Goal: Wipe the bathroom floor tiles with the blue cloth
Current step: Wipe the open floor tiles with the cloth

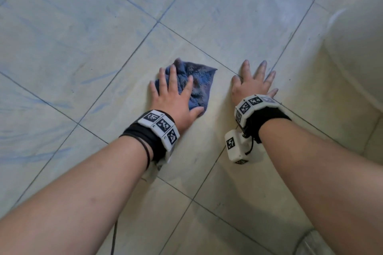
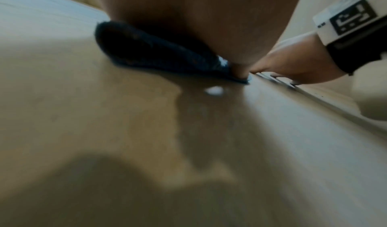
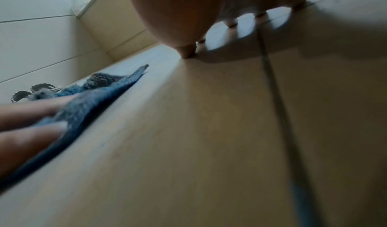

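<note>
1. Down on the floor (image 1: 207, 151), my left hand (image 1: 176, 99) is spread flat on top of the cloth (image 1: 199, 80), fingers straight and fanned out, palm pressing it to the tile.
2. That cloth is blue, crumpled, and sits near the middle of one pale tile, just short of a grout line (image 1: 196, 47). One corner pokes out toward my right hand.
3. My right hand (image 1: 252, 83) is flat on the bare floor just beside the cloth, not touching it, fingers wide apart and holding nothing. Its fingertips sit over a grout line.
4. From the left wrist view the cloth (image 2: 159, 53) looks dark and bunched under my palm, with my right hand (image 2: 293, 65) planted beyond it.
5. From the right wrist view the cloth (image 3: 83, 108) lies flat under my left fingers (image 3: 31, 111), and it's pretty blurry.
6. Both wrists have black straps with white marker blocks (image 1: 159, 124).
7. Faint blue streaks (image 1: 51, 47) show on the tiles off to my left.
</note>
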`<state>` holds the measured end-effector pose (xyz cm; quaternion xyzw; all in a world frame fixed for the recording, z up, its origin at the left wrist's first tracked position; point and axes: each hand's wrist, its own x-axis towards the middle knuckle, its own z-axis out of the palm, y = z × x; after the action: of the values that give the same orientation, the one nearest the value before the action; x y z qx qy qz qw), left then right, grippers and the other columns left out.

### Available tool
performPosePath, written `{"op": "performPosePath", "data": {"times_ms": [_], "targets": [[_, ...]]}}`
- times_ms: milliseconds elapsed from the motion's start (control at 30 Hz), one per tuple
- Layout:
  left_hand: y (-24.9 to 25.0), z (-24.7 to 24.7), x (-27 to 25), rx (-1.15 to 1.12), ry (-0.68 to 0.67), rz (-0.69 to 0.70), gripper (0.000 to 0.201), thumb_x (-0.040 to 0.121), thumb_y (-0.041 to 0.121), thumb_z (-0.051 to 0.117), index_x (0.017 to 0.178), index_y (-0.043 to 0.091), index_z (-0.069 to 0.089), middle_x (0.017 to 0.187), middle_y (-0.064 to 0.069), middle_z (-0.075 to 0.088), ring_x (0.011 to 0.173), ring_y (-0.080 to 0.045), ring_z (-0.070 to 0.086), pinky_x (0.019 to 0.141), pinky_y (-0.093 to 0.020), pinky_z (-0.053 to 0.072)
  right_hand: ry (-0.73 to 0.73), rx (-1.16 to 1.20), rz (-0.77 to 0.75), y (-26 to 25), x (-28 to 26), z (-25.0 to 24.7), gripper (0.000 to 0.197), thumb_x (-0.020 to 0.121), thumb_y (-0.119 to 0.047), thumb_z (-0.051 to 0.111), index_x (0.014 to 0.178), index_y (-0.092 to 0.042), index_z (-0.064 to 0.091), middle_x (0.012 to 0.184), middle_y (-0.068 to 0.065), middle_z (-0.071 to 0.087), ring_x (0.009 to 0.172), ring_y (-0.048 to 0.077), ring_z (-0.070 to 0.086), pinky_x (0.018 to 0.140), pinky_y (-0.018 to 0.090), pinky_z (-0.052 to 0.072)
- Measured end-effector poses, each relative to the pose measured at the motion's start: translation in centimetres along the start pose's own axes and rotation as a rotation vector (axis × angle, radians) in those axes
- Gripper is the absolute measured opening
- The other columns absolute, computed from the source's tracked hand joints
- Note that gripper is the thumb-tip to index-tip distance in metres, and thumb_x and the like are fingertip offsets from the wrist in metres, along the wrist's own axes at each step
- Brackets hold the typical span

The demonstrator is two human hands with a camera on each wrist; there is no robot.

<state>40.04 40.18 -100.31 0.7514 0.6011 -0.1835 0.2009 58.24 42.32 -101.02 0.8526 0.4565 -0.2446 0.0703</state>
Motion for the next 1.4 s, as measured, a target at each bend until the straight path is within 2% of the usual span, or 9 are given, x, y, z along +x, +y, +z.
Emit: {"op": "performPosePath", "data": {"times_ms": [167,267,367,467,567,700,833,1000,1400], "targets": [[-0.7,-1.5,2.4,-0.089,0.042,-0.060,0.071,0.100,0.059,0.034,0.158,0.037,0.000,0.163,-0.012,-0.023,0.149,-0.035,-0.021,0.117,-0.060,-0.005,-0.012,0.006,0.003,-0.2,-0.1,0.0,0.054,0.104,-0.043,0.025,0.154,-0.043,0.006,0.163,0.001,-0.014,0.149,0.031,-0.014,0.116,0.061,0.001],[0.2,-2.4,3.7,-0.098,0.034,-0.083,0.075,0.098,0.063,0.035,0.158,0.036,-0.001,0.163,-0.015,-0.022,0.149,-0.039,-0.021,0.118,-0.060,-0.005,-0.020,0.014,0.000,-0.1,0.0,-0.3,0.054,0.104,-0.043,0.026,0.154,-0.043,0.006,0.163,0.001,-0.015,0.149,0.031,-0.015,0.116,0.061,0.001],[1.2,-2.4,4.1,-0.063,0.031,-0.024,0.083,0.094,0.069,0.035,0.158,0.034,-0.003,0.162,-0.018,-0.021,0.148,-0.042,-0.021,0.117,-0.061,-0.005,-0.027,0.025,-0.009,-0.2,0.0,-0.4,0.054,0.103,-0.042,0.027,0.154,-0.043,0.007,0.163,0.001,-0.015,0.149,0.032,-0.015,0.115,0.062,0.001],[2.2,-2.2,4.3,-0.019,0.028,0.052,0.083,0.092,0.071,0.035,0.158,0.035,-0.002,0.162,-0.017,-0.022,0.147,-0.041,-0.022,0.117,-0.061,-0.006,-0.008,0.051,-0.010,-0.2,-0.2,-0.3,0.054,0.103,-0.041,0.030,0.153,-0.043,0.011,0.164,0.000,-0.013,0.149,0.031,-0.014,0.115,0.062,0.001],[1.9,-2.6,5.2,-0.048,0.041,0.034,0.078,0.095,0.068,0.035,0.157,0.038,-0.002,0.163,-0.013,-0.021,0.149,-0.037,-0.021,0.117,-0.062,-0.004,-0.016,0.054,-0.044,0.0,-0.1,-0.5,0.055,0.102,-0.041,0.031,0.153,-0.043,0.011,0.163,0.000,-0.014,0.149,0.030,-0.015,0.115,0.062,-0.001],[2.0,-3.8,7.3,-0.142,0.095,-0.111,0.074,0.098,0.062,0.037,0.158,0.035,0.003,0.164,-0.013,-0.017,0.150,-0.036,-0.018,0.117,-0.062,-0.002,-0.028,0.000,-0.098,1.2,0.7,-1.7,0.063,0.099,-0.052,0.037,0.153,-0.044,0.007,0.163,0.000,-0.016,0.149,0.031,-0.016,0.115,0.061,-0.003],[3.6,-4.6,8.7,-0.178,0.114,-0.180,0.083,0.095,0.066,0.040,0.159,0.028,0.002,0.163,-0.020,-0.016,0.148,-0.042,-0.018,0.118,-0.061,-0.003,-0.047,-0.006,-0.023,2.1,1.8,-2.6,0.083,0.087,-0.071,0.046,0.153,-0.046,0.002,0.162,-0.001,-0.021,0.148,0.032,-0.018,0.117,0.058,0.000],[5.5,-5.2,9.7,-0.137,0.094,-0.107,0.090,0.090,0.074,0.039,0.159,0.031,-0.001,0.163,-0.020,-0.017,0.148,-0.042,-0.019,0.118,-0.060,-0.004,-0.044,-0.007,-0.009,1.7,2.3,-2.7,0.087,0.084,-0.073,0.048,0.153,-0.045,0.003,0.162,0.000,-0.020,0.148,0.034,-0.017,0.116,0.059,0.001],[6.5,-6.5,12.6,-0.109,0.086,-0.033,0.082,0.094,0.071,0.034,0.158,0.036,-0.002,0.164,-0.015,-0.018,0.148,-0.038,-0.022,0.115,-0.064,-0.005,-0.057,0.043,0.000,0.5,4.4,-3.3,0.083,0.088,-0.067,0.047,0.153,-0.045,0.001,0.161,0.002,-0.023,0.147,0.036,-0.020,0.116,0.060,0.000]]}}
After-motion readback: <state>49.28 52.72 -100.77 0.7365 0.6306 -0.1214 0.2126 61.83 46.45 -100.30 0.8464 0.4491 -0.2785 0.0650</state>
